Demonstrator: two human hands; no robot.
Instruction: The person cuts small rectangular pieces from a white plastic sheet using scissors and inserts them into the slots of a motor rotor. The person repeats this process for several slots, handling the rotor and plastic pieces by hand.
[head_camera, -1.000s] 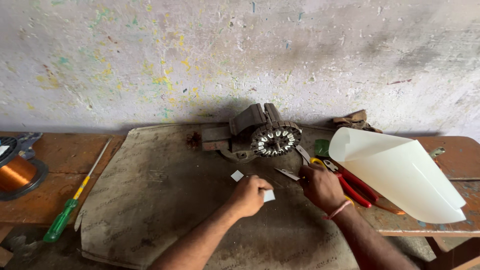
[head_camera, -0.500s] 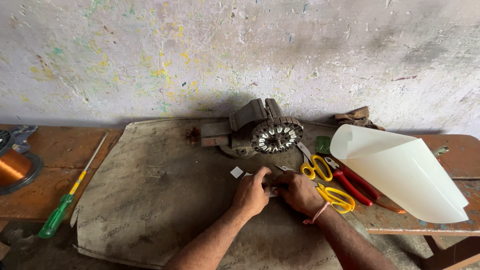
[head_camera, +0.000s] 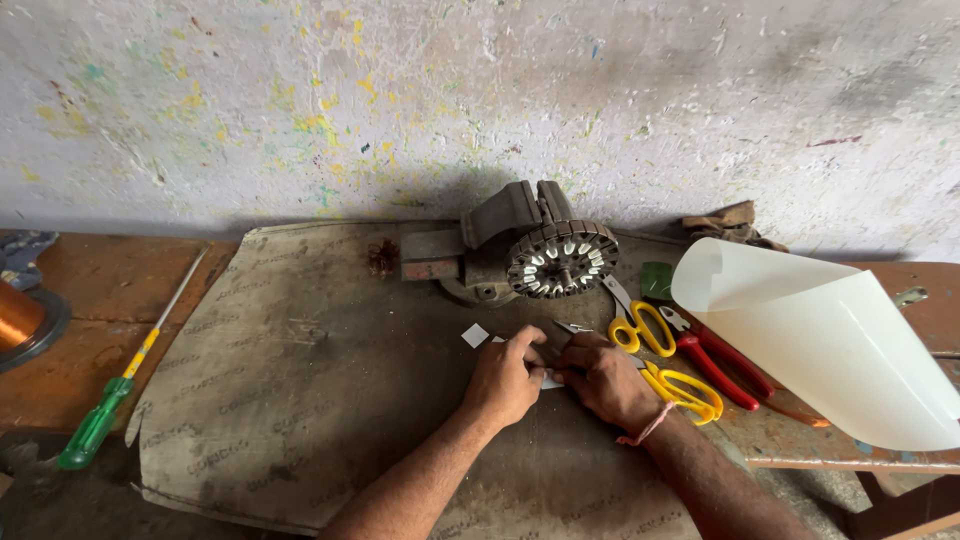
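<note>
While both hands press together on the grey mat covering the worktop, the left hand and right hand each close a grip on a small white paper piece pinched between them. Yellow scissors lie just beside the right hand, with a motor core behind.

A worn wooden tabletop runs along the paint-flecked wall, and a big grey board covers its middle. Left of the board lie a green-handled screwdriver and a copper wire spool. At the right, a rolled white sheet rests beside scissors and red-handled pliers.
</note>
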